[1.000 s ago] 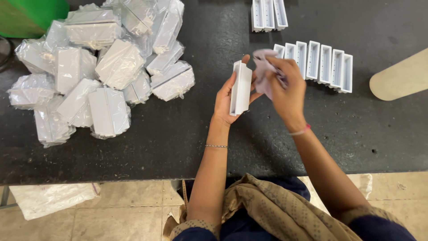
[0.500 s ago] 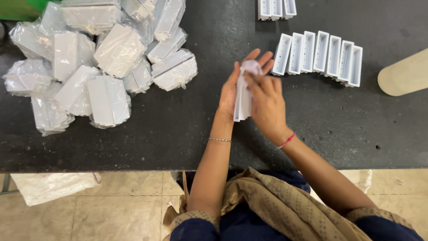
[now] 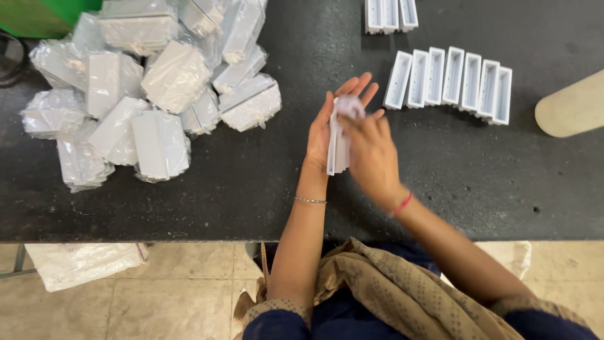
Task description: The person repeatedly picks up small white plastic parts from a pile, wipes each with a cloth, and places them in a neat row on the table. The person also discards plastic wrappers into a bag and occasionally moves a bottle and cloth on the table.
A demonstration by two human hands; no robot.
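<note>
Black speckled worktop is filling most of the view, with pale floor tiles showing below its near edge, where one white plastic bag is lying. Nearest the camera, two forearms are reaching up from a tan scarf; a thin bracelet is sitting on the left wrist and a red band on the right. Left hand is standing open, fingers spread and pointing away, its palm backing one white rectangular housing. Right hand is closing its fingers over that housing's upper end, where crumpled clear wrapping is showing. Housing is being held on edge just above the worktop, its long axis running near-to-far. Farther right, six open white housings are standing in one row, touching side by side, long axes also running away; three more are lying at the far edge. Left of the hands, well apart, roughly fifteen wrapped housings are lying heaped. One beige curved object is resting at the right edge.
</note>
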